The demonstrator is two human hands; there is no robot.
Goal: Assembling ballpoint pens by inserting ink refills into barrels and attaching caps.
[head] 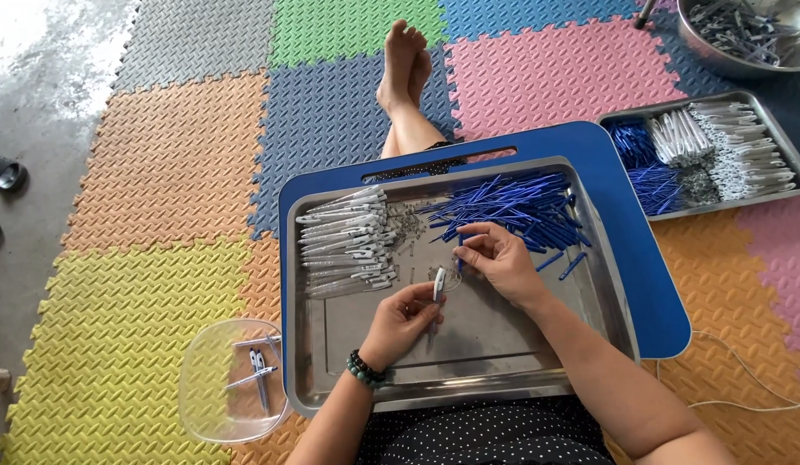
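Observation:
My left hand point(401, 320) holds a white pen barrel point(438, 286) upright over a steel tray point(469, 362) on my lap. Close beside it, my right hand point(501, 257) pinches a thin blue refill point(459, 255) near the barrel's top. White pen barrels point(344, 241) lie stacked in the tray's left part, with small springs point(407, 226) beside them. A heap of blue refills point(512, 207) fills the tray's far right part. The tray rests on a blue lap board point(650, 284).
A clear plastic bowl point(212, 405) with a few finished pens sits at the lower left on the foam mats. A second steel tray point(783, 138) of parts and a metal bowl point(719, 56) stand at the right. My bare feet point(404, 60) stretch ahead. Dark sandals point(3, 172) lie on the concrete.

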